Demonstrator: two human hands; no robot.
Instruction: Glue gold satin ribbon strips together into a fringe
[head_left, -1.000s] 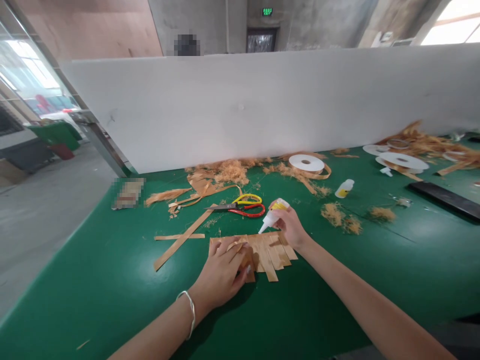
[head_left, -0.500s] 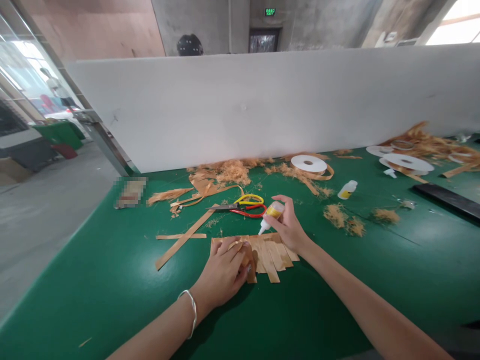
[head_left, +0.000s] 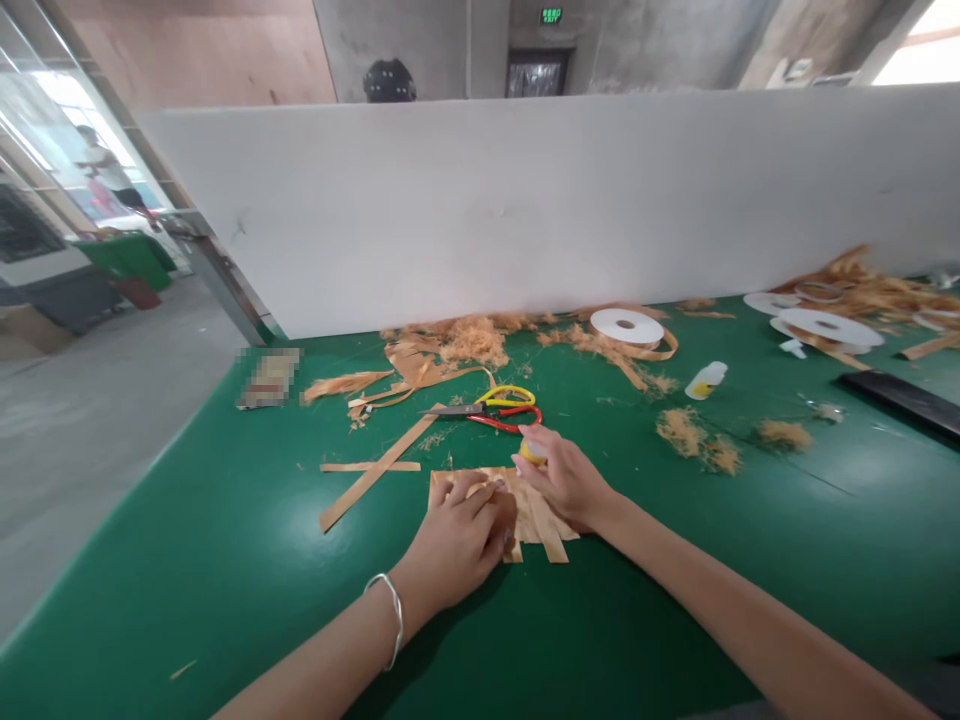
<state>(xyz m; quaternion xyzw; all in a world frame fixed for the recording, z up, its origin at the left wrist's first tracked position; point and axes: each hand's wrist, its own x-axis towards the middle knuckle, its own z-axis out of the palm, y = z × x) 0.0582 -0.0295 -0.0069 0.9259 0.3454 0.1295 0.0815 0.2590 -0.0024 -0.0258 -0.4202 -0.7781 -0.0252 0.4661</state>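
Evidently pressing the tan strips (head_left: pixel 553 543) flat on the green worktop (head_left: pixel 225 570) with the left hand (head_left: pixel 457 545), grip slightly spread, probably to stop sliding. Pinching the small bottle (head_left: pixel 532 453) in the right hand (head_left: pixel 571 480), near the strips' far edge, seemingly for close control; impossible to tell whether touching, with the nozzle hidden. Just beyond, within easy reach, scissors (head_left: pixel 459 411). To the left, two crossed loose strips (head_left: pixel 367 482), apparently kept apart from the joined-looking row.

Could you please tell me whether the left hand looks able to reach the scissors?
Probably yes: the scissors lie beyond the left hand, though the right hand is close to their red handle.
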